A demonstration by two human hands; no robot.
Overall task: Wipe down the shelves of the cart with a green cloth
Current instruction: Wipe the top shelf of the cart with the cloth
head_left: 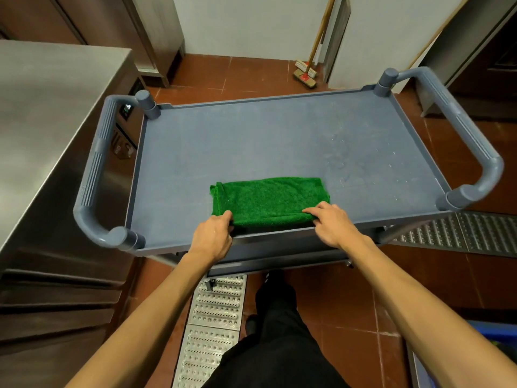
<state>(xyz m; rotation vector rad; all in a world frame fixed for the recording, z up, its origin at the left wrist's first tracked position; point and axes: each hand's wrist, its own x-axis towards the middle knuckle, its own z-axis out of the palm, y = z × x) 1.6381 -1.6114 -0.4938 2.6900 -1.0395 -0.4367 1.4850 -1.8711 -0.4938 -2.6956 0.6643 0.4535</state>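
Forearms [156,303] reach in from the bottom edge. Left hand [214,239] and right hand [333,225] each pinch a near corner of the folded green cloth [268,200], fingers curled over its edge. Cloth lies flat on the cart's top shelf [251,141], mid near rim. Steel counter [42,107] to the left, brooms [306,74] by the far wall.

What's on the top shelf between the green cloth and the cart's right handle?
No object: the head view shows only bare shelf with pale specks between the green cloth and the right handle.
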